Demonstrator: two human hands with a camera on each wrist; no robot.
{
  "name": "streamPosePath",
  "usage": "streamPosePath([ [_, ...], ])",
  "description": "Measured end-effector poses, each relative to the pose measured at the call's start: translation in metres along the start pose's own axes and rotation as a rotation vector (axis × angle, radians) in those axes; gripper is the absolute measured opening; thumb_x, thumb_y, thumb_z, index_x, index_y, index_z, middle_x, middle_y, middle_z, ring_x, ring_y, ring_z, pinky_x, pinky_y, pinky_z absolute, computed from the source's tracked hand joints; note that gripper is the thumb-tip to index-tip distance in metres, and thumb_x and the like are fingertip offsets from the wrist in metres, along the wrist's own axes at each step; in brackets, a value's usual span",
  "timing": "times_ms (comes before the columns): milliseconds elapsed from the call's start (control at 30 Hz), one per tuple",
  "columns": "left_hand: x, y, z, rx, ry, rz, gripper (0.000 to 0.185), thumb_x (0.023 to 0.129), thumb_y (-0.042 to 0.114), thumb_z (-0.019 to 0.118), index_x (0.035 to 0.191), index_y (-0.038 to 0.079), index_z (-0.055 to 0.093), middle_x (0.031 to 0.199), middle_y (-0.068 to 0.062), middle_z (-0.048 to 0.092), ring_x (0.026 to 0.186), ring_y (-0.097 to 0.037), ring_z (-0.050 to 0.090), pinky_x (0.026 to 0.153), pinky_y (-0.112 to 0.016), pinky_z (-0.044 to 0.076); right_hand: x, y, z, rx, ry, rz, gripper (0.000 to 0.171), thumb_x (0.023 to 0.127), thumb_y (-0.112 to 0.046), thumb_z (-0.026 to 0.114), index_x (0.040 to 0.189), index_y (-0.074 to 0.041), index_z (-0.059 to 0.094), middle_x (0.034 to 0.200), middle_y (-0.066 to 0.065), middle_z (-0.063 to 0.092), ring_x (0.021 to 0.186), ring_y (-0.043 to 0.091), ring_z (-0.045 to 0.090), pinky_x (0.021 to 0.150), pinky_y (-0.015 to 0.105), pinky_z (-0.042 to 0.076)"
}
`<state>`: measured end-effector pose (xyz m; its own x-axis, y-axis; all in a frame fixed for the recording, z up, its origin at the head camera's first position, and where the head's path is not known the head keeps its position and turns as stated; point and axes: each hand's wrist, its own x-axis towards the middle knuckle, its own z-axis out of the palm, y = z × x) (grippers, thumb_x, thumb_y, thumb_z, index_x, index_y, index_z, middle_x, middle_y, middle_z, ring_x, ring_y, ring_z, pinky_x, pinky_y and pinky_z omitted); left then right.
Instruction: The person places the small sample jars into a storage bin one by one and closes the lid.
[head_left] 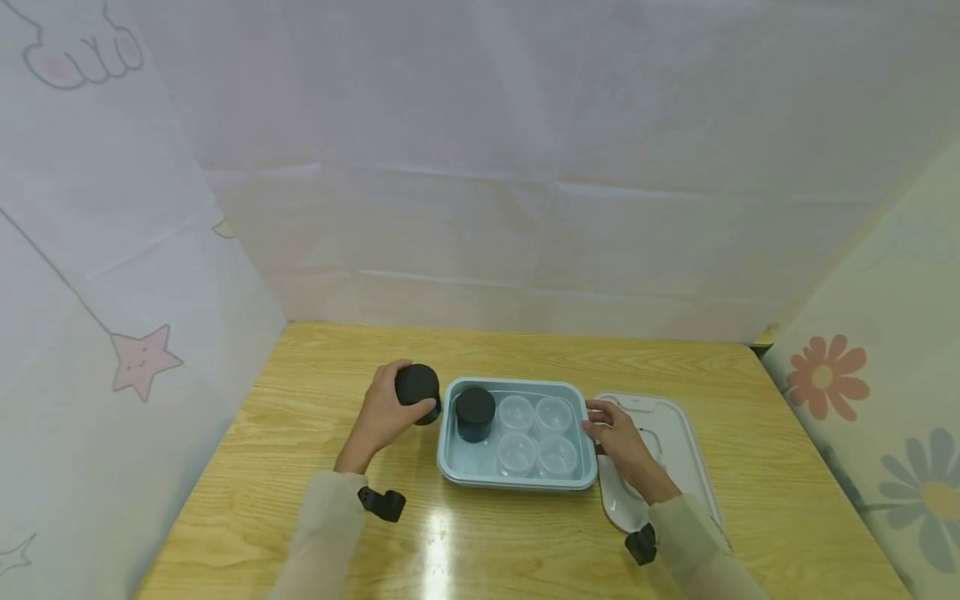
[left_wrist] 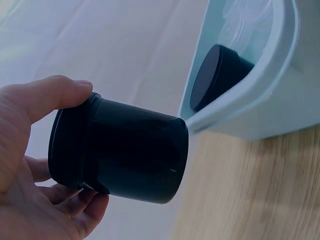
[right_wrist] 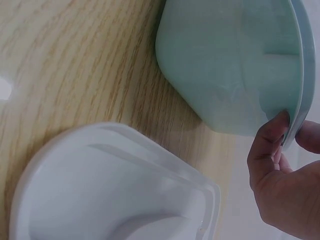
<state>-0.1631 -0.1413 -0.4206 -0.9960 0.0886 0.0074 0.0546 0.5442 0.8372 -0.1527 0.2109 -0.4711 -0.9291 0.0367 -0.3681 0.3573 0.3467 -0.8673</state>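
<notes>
My left hand [head_left: 384, 414] grips a black lidded jar [left_wrist: 135, 150] by its lid, thumb on one side and fingers on the other. The jar is held just left of a light blue plastic bin [head_left: 465, 475]. Inside the bin, a second black jar [head_left: 475, 412] stands at the left, beside several clear plastic cups [head_left: 517, 454] on the right. My right hand [head_left: 618, 437] pinches the bin's right rim between thumb and fingers; the right wrist view shows the thumb over the rim and the fingertips under it.
A white lid [head_left: 678, 433] with a moulded oval shape lies on the wooden table [head_left: 360, 542] right of the bin, partly under my right forearm. Pale printed curtains [head_left: 480, 250] stand behind the table and along both sides.
</notes>
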Motion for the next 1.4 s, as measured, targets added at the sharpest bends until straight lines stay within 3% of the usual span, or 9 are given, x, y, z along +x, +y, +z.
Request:
streamPosePath([
  [367,-0.01,0.015,0.028,-0.005,-0.037,0.065,0.069,0.081,0.022,0.075,0.138,0.001,0.042,0.135,-0.02,0.044,0.116,-0.036,0.052,0.096,-0.051,0.045,0.0,-0.001,0.0,-0.002,-0.003,0.003,0.046,0.098,-0.006,0.047,0.141,0.001,0.036,0.125,0.022,0.047,0.099,0.021,0.055,0.074,0.031,0.051],
  [800,-0.023,0.027,0.046,-0.007,-0.136,0.097,0.071,0.082,0.025,0.074,0.14,0.002,0.041,0.134,-0.02,0.044,0.114,-0.036,0.052,0.091,-0.052,0.047,-0.001,0.0,0.0,0.001,-0.003,0.0,0.045,0.098,-0.007,0.047,0.141,0.001,0.036,0.125,0.022,0.048,0.098,0.021,0.055,0.073,0.03,0.051],
  [1000,-0.028,0.024,0.054,0.024,-0.153,0.136,0.07,0.08,0.023,0.076,0.136,-0.001,0.043,0.129,-0.021,0.045,0.11,-0.034,0.053,0.088,-0.051,0.048,0.0,0.0,0.001,0.006,0.004,0.007,0.046,0.097,-0.007,0.048,0.141,0.0,0.037,0.123,0.02,0.048,0.096,0.019,0.055,0.072,0.029,0.051],
  [1400,-0.027,0.009,0.063,0.06,-0.146,0.144,0.07,0.077,0.02,0.078,0.133,-0.005,0.044,0.126,-0.021,0.046,0.108,-0.032,0.051,0.092,-0.05,0.045,0.001,0.0,0.0,0.007,0.0,0.01,0.046,0.097,-0.007,0.047,0.141,0.0,0.036,0.124,0.021,0.047,0.097,0.021,0.054,0.075,0.033,0.051],
])
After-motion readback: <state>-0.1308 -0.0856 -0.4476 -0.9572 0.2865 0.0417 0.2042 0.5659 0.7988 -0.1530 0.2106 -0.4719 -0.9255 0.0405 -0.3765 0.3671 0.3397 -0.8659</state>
